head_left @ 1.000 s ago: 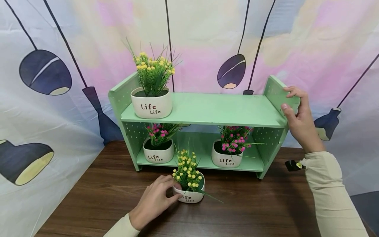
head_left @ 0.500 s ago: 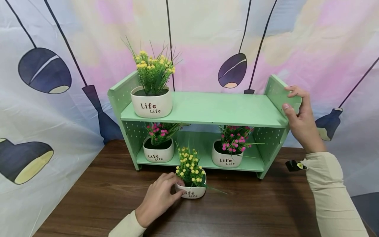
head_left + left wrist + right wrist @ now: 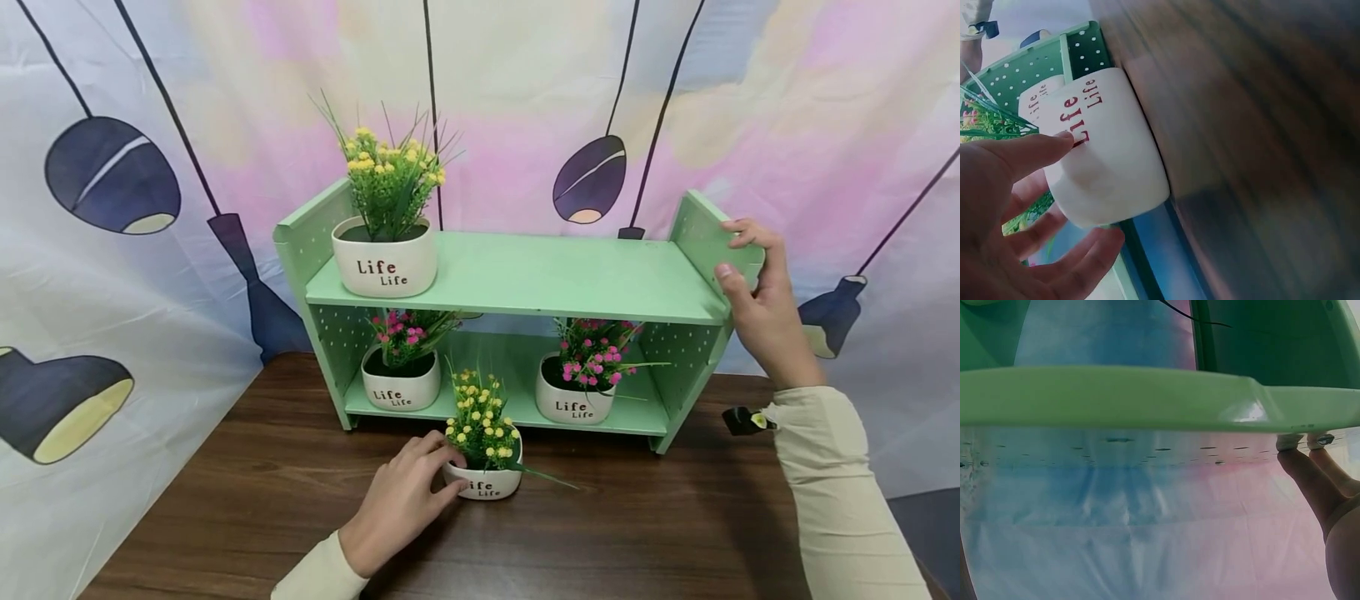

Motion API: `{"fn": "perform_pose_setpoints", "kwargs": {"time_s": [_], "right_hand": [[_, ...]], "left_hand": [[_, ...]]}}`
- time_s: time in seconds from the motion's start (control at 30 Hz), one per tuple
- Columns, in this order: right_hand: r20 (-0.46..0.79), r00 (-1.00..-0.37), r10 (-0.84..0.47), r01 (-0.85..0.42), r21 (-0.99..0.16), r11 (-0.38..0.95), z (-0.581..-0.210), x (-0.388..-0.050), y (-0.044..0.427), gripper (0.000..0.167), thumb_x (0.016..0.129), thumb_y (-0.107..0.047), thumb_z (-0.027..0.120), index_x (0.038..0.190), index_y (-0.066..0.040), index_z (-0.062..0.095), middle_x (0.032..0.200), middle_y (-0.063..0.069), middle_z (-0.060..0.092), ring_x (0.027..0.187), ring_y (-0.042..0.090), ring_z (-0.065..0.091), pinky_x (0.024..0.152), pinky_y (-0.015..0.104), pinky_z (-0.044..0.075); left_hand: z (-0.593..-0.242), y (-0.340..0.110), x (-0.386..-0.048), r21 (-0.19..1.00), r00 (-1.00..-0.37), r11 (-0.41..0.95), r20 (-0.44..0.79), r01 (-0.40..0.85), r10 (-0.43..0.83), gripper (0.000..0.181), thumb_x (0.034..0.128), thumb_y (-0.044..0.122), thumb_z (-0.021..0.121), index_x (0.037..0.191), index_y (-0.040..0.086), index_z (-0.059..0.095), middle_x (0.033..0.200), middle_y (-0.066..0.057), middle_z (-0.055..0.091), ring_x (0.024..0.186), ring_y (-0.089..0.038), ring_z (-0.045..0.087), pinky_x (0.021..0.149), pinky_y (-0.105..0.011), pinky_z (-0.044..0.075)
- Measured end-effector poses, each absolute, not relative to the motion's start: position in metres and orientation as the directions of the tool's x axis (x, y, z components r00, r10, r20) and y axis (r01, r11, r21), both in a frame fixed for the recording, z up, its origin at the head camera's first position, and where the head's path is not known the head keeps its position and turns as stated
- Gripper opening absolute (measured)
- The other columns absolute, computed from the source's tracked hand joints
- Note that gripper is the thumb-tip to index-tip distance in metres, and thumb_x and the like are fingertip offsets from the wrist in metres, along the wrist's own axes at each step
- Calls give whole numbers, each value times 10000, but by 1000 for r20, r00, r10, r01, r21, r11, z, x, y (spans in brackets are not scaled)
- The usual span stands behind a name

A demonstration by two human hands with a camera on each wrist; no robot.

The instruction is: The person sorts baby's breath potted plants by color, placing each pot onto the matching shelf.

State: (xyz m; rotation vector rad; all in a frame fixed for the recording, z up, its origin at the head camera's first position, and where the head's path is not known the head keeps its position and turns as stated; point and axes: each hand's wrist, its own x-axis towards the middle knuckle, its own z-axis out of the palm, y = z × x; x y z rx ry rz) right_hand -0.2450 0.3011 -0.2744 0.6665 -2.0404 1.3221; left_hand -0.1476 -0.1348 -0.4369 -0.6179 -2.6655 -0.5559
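Observation:
In the head view, my left hand (image 3: 401, 500) pinches the left rim of a white pot (image 3: 491, 485) with yellow flowers and the lettering "Life Life". This pot stands upright on the table before a green two-tier shelf (image 3: 562, 271). The left wrist view has the thumb (image 3: 1054, 147) on the lettered face of the pot (image 3: 1110, 169), the other fingers around its side. My right hand (image 3: 768, 308) grips the upper right side panel of the shelf; in the right wrist view fingertips touch the panel (image 3: 1116, 397).
Another yellow-flowered pot (image 3: 386, 262) sits at the left of the top shelf. Below it stands a pink-flowered pot (image 3: 401, 387), and a second pink-flowered pot (image 3: 573, 400) is at the lower right. A patterned curtain (image 3: 510, 100) hangs behind the brown table (image 3: 600, 533).
My left hand has shifted the yellow-flowered pot slightly right and toward the shelf, mostly during the first half second. My right hand stays on the side panel.

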Motion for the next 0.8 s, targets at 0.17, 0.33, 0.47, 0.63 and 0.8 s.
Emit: {"fn": "perform_pose_setpoints", "kwargs": {"time_s": [0.17, 0.33, 0.47, 0.63, 0.8], "right_hand": [[720, -689, -82, -697, -628, 345, -275, -245, 302, 372, 1107, -125, 499, 1421, 11, 355, 1655, 1, 305, 1455, 225, 325, 855, 244, 465], [713, -698, -74, -691, -642, 332, -276, -245, 302, 372, 1105, -128, 504, 1426, -6, 363, 1661, -7, 295, 1419, 241, 355, 799, 207, 496], [714, -697, -70, -692, -642, 331, -274, -246, 301, 361, 1102, -126, 507, 1424, -23, 378, 1658, -8, 299, 1435, 234, 343, 845, 246, 470], [720, -690, -70, -695, -632, 343, -274, -246, 300, 359, 1104, -123, 500, 1423, -17, 375, 1651, -9, 310, 1459, 216, 324, 955, 287, 392], [719, -691, -71, -694, -632, 346, -275, -246, 301, 359, 1107, -127, 496, 1419, -9, 365, 1647, -7, 313, 1458, 217, 330, 960, 279, 394]], "left_hand": [[-438, -148, -149, 262, -798, 792, 443, 552, 409, 210, 845, 247, 918, 982, 282, 764, 1164, 126, 673, 1080, -118, 612, 713, -318, 598], [-439, -164, -157, 273, -740, 703, 416, 656, 529, 292, 863, 209, 902, 1120, 241, 767, 1246, 88, 691, 1204, -155, 620, 967, -404, 579], [-440, -172, -164, 262, -683, 637, 394, 725, 616, 376, 871, 198, 895, 1215, 232, 750, 1280, 84, 678, 1242, -170, 618, 1004, -419, 565], [-442, -173, -171, 329, -669, 582, 350, 743, 656, 401, 884, 171, 883, 1246, 236, 722, 1252, 114, 606, 1165, -99, 602, 976, -367, 562], [-445, -168, -173, 324, -659, 574, 344, 752, 669, 412, 874, 175, 895, 1234, 217, 698, 1227, 97, 550, 1091, -74, 589, 914, -334, 568]]}}
